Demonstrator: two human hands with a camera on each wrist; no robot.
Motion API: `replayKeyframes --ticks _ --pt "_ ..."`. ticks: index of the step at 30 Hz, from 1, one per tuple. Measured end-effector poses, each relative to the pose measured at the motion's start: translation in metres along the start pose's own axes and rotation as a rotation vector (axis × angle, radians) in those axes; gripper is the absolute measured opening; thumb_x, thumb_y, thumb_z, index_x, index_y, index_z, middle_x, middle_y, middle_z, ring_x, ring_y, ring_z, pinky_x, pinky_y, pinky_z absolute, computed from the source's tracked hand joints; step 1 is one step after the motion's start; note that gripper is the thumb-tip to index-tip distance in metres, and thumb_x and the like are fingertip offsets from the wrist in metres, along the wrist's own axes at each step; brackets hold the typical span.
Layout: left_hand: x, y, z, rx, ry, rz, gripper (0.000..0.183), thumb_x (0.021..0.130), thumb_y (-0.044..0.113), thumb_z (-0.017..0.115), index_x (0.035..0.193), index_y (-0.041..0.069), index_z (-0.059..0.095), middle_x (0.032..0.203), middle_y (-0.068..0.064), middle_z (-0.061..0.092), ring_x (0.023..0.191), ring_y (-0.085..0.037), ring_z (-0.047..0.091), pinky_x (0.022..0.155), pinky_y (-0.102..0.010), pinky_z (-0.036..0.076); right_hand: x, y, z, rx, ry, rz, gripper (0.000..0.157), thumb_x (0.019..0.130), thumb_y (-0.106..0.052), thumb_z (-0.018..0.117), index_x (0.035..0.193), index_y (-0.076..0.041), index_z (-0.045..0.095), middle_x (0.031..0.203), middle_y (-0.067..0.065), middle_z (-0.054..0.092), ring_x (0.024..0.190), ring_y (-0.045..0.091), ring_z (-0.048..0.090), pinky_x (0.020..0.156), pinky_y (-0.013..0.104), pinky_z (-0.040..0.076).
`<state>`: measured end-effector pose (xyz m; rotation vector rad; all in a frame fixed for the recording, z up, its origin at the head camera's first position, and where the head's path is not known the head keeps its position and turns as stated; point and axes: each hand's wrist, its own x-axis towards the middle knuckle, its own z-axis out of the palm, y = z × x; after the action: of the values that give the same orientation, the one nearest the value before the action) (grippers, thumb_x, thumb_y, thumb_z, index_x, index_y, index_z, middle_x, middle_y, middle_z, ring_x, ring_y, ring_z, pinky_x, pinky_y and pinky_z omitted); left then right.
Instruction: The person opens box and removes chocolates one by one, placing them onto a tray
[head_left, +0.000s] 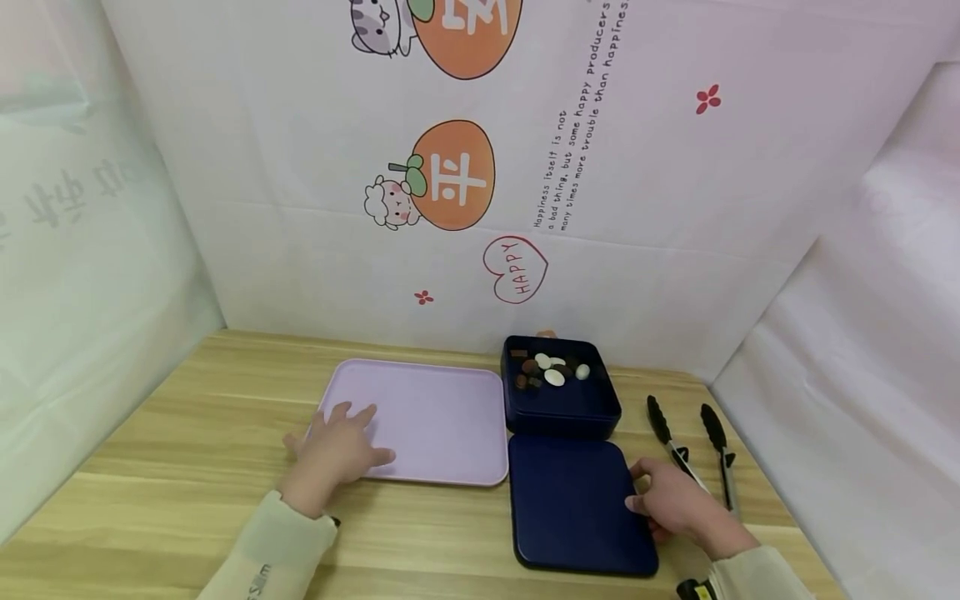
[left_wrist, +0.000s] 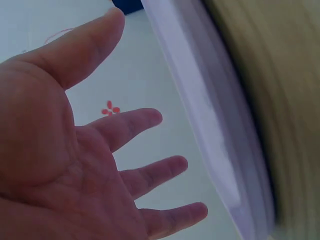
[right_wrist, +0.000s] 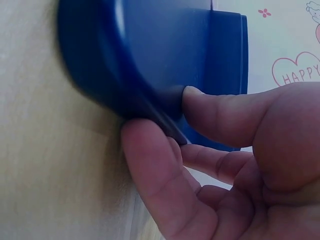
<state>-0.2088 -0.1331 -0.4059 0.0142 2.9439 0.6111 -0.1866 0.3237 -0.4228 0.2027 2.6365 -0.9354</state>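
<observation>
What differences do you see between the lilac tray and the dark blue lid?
The lilac tray is pale, while the dark blue lid is deep-coloured. The tray is a wide rectangle; the lid is nearly square. The right hand pinches the lid's edge, but the left hand is spread at the tray's left end without gripping it. Both have rounded corners.

Heart [head_left: 516, 269]: red outline around "HAPPY"
Back cloth [head_left: 300, 267]: white, bearing the heart
Fruit prints [head_left: 454, 175]: orange, cartoon animals beside them, above the heart
Lettering [head_left: 581, 125]: black, above and right of the heart
Left cloth [head_left: 90, 292]: pale, faint characters
Right cloth [head_left: 870, 333]: creased white, right of the heart
Tabletop [head_left: 420, 537]: wood-grained, below the heart
</observation>
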Motion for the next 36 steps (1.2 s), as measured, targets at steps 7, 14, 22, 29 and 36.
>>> replayKeyframes --ticks 7,14,22,29,36 --pt "0.0 -0.011 0.007 0.007 -0.05 0.018 0.075 0.084 0.042 0.078 0.146 0.012 0.051 0.155 -0.028 0.028 0.134 -0.065 0.019 0.09 -0.089 0.007 -0.001 0.002 0.0 0.011 0.004 0.009 0.036 0.092 -0.001 0.067 0.126 0.001 0.056 0.066 0.014 0.056 0.056 0.024 0.055 0.049 0.037 0.053" --pt "0.001 -0.016 0.012 -0.01 -0.059 0.018 0.068 0.084 0.04 0.077 0.142 0.01 0.056 0.154 -0.028 0.03 0.134 -0.065 0.02 0.086 -0.09 0.015 -0.001 0.004 0.003 0.015 0.013 0.009 0.037 0.092 -0.001 0.067 0.127 0.002 0.056 0.067 0.014 0.056 0.056 0.024 0.055 0.049 0.038 0.054" --pt "0.005 -0.019 0.016 -0.006 -0.047 0.007 0.059 0.084 0.038 0.078 0.135 0.013 0.064 0.15 -0.026 0.037 0.133 -0.06 0.025 0.085 -0.09 0.019 -0.005 0.001 0.004 0.017 0.024 0.012 0.037 0.092 -0.002 0.068 0.127 0.002 0.055 0.066 0.014 0.056 0.055 0.024 0.055 0.049 0.037 0.054" --pt "0.006 -0.02 0.016 0.001 -0.011 -0.001 0.052 0.082 0.031 0.081 0.13 0.015 0.068 0.145 -0.024 0.044 0.126 -0.055 0.037 0.081 -0.086 0.03 -0.004 0.0 0.003 0.021 0.027 0.016 0.039 0.092 -0.003 0.068 0.128 0.001 0.055 0.067 0.014 0.057 0.056 0.024 0.056 0.049 0.037 0.054" --pt "0.005 -0.02 0.014 -0.001 -0.015 0.004 0.052 0.083 0.03 0.081 0.131 0.015 0.068 0.146 -0.023 0.044 0.127 -0.056 0.037 0.081 -0.085 0.031 -0.004 0.001 0.002 0.027 0.028 0.012 0.039 0.092 -0.004 0.069 0.129 0.0 0.056 0.068 0.014 0.057 0.057 0.024 0.057 0.05 0.038 0.054"
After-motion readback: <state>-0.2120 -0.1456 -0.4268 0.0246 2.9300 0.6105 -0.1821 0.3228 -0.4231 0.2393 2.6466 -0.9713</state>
